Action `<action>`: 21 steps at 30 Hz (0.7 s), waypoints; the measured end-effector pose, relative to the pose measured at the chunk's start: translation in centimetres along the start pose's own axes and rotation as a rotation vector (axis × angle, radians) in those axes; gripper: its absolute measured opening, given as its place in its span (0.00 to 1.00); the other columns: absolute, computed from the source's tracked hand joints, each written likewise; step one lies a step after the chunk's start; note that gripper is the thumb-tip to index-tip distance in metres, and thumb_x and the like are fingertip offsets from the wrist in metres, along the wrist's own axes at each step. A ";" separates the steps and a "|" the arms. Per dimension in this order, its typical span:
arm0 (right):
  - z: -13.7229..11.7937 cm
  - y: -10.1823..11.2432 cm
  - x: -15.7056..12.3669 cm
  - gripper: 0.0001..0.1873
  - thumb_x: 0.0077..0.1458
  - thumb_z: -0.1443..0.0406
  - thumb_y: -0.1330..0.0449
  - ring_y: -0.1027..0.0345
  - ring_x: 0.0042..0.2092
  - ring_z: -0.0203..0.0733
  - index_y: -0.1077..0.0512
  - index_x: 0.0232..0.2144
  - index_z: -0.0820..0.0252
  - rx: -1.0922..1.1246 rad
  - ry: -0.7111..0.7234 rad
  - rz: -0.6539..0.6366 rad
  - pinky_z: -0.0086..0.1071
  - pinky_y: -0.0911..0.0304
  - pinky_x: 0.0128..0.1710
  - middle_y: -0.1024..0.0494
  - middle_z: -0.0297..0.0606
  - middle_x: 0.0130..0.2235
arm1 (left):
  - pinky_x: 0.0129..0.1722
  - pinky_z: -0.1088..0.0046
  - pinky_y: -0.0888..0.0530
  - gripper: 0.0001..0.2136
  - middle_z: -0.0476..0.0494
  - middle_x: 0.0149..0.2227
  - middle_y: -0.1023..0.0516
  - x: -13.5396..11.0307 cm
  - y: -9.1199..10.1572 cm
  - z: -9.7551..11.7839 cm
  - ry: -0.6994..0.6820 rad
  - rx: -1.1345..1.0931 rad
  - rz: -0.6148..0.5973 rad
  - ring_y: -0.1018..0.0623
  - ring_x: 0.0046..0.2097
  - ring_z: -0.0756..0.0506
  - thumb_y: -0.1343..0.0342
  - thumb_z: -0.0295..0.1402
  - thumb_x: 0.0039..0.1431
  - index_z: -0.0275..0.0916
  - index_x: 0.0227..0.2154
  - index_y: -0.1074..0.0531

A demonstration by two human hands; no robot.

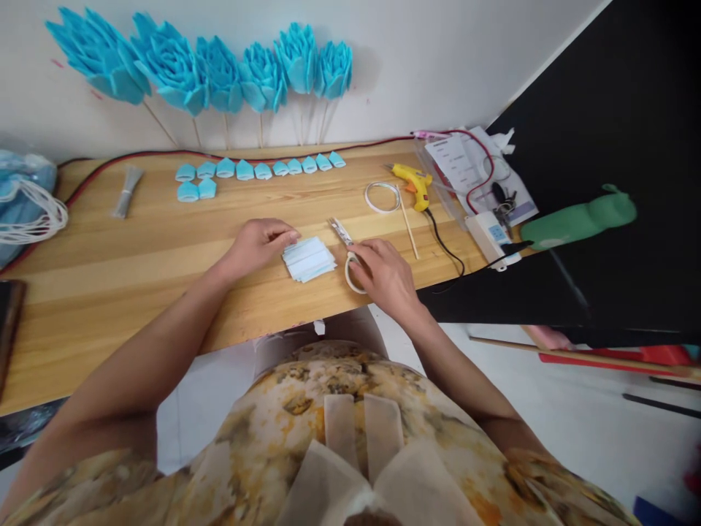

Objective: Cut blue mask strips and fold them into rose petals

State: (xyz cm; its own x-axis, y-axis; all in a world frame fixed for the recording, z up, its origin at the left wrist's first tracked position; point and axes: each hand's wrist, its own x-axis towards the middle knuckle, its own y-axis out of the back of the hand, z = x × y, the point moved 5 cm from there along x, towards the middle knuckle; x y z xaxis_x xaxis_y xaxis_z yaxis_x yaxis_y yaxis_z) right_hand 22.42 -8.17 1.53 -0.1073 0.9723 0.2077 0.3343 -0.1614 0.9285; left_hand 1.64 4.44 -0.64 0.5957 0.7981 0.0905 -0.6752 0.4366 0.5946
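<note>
A loose stack of pale blue-white rectangular pieces lies on the wooden table in front of me. At its upper left corner is my left hand, fingers curled in and thumb close against them; anything between them is too small to make out. To the right of the stack, my right hand is closed over the handles of a pair of scissors. The blades point away from me to the upper left, and one pale handle loop shows beside the fingers.
Several small blue folded pieces stand in rows behind the stack. Large blue flowers on sticks lean by the wall. At right are a yellow glue gun, a wire coil, a thin stick, a power strip and a green bottle-shaped thing.
</note>
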 end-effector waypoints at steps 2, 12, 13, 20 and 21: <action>-1.1 -0.6 0.8 0.15 0.67 0.62 0.49 0.33 0.51 0.49 0.25 0.49 0.55 0.025 0.087 -0.037 0.40 0.36 0.51 0.24 0.44 0.49 | 0.37 0.71 0.28 0.19 0.43 0.33 0.18 0.1 0.2 -0.1 -0.008 -0.001 0.044 0.22 0.35 0.45 0.47 0.48 0.61 0.38 0.29 0.22; -4.3 -3.4 3.0 0.11 0.65 0.64 0.45 0.34 0.49 0.51 0.24 0.45 0.55 0.001 0.341 -0.167 0.43 0.41 0.48 0.22 0.41 0.47 | 0.35 0.73 0.29 0.20 0.43 0.31 0.18 -0.3 -0.1 0.8 -0.041 -0.125 -0.058 0.22 0.34 0.47 0.48 0.48 0.62 0.36 0.28 0.22; -4.3 -3.5 3.0 0.11 0.64 0.64 0.45 0.34 0.49 0.51 0.24 0.45 0.55 -0.010 0.340 -0.172 0.43 0.41 0.48 0.22 0.41 0.47 | 0.35 0.73 0.29 0.20 0.43 0.31 0.18 -0.3 -0.3 0.9 -0.048 -0.124 -0.085 0.22 0.33 0.47 0.48 0.47 0.62 0.36 0.28 0.22; -4.1 -3.9 3.3 0.12 0.66 0.66 0.48 0.31 0.45 0.46 0.24 0.37 0.59 0.056 0.276 -0.193 0.38 0.40 0.46 0.20 0.42 0.43 | 0.34 0.74 0.29 0.18 0.43 0.33 0.17 -0.1 -1.0 0.3 -0.047 -0.114 -0.129 0.22 0.34 0.46 0.46 0.46 0.61 0.36 0.31 0.20; -4.1 -4.0 3.4 0.11 0.66 0.66 0.47 0.31 0.45 0.46 0.24 0.36 0.60 0.070 0.271 -0.194 0.38 0.40 0.46 0.20 0.42 0.43 | 0.35 0.74 0.29 0.18 0.43 0.33 0.17 0.0 -1.0 0.1 -0.050 -0.125 -0.124 0.22 0.34 0.47 0.46 0.46 0.61 0.36 0.31 0.20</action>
State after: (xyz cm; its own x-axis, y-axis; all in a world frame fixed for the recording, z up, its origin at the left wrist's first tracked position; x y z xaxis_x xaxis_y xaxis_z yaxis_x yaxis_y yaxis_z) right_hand 16.91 -4.94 -0.23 -0.4165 0.9021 0.1125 0.3462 0.0430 0.9372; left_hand 2.35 3.92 -1.14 0.6963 0.7148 0.0645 -0.6424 0.5807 0.5001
